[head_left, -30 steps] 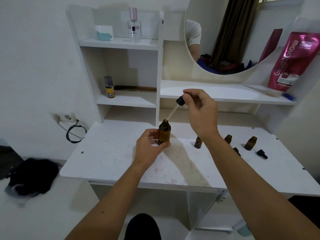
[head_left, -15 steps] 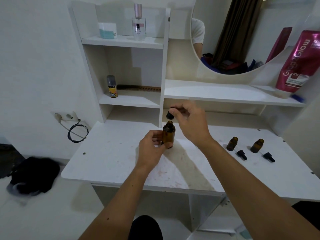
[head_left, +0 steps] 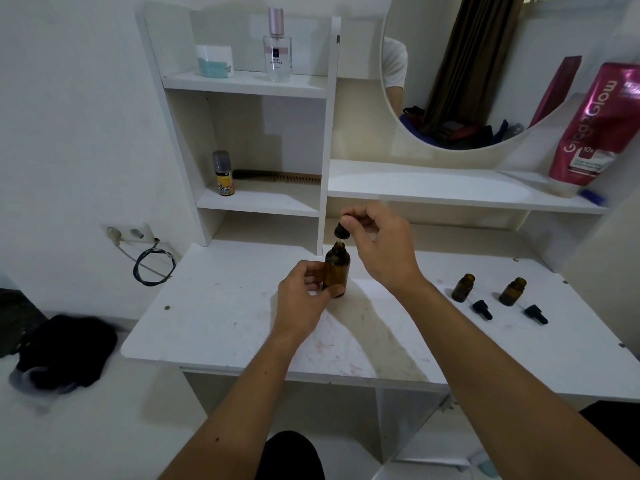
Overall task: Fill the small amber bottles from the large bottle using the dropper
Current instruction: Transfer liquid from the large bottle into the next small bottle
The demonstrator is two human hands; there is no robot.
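The left hand wraps the large bottle, upright on the table near the middle of its back edge. The right hand pinches the dropper by its black bulb — the tube reaches down into the bottle's neck. Toward the right edge stand two small bottles, uncapped, each with a black cap lying just in front.
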